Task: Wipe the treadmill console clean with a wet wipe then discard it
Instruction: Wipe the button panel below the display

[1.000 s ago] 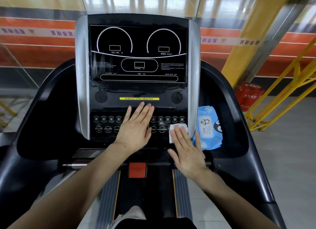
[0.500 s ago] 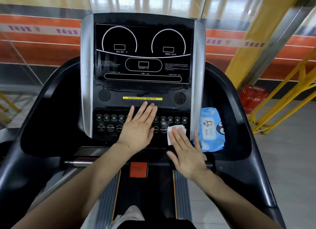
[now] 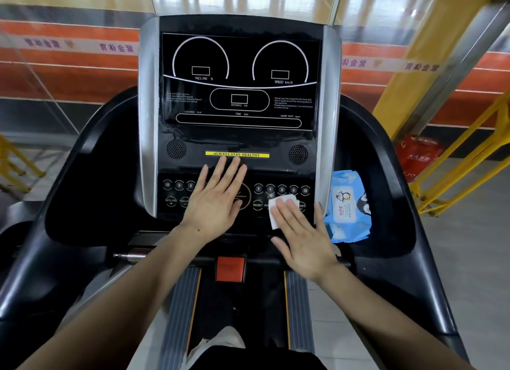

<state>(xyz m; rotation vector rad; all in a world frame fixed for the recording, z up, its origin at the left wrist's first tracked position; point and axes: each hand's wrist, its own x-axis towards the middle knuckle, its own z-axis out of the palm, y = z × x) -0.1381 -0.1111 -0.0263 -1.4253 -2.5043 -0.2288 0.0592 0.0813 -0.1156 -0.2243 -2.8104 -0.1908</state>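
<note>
the right hand [image 3: 303,240] is lying flat with its fingers straight and spread, pressing the white wet wipe [image 3: 278,211] against the lower right of the treadmill console [image 3: 237,137], over the row of round buttons [image 3: 281,189] near the reset label; nothing is being gripped, the wipe is only being pinned under the fingertips. the left hand [image 3: 218,201] is resting open and flat on the middle of the button panel, fingers reaching up toward the yellow strip [image 3: 237,154], holding nothing. the blue wipes pack [image 3: 346,206] is sitting just beside the console on the right. the likeliest trouble here is the wipe sliding out from under straight fingers and dropping toward the belt [image 3: 234,300], since nothing is curling round it. both palms are bearing on buttons, so a firm stroke could trigger a control. the upper display is looking not yet wiped, judging by where the wipe is.
</note>
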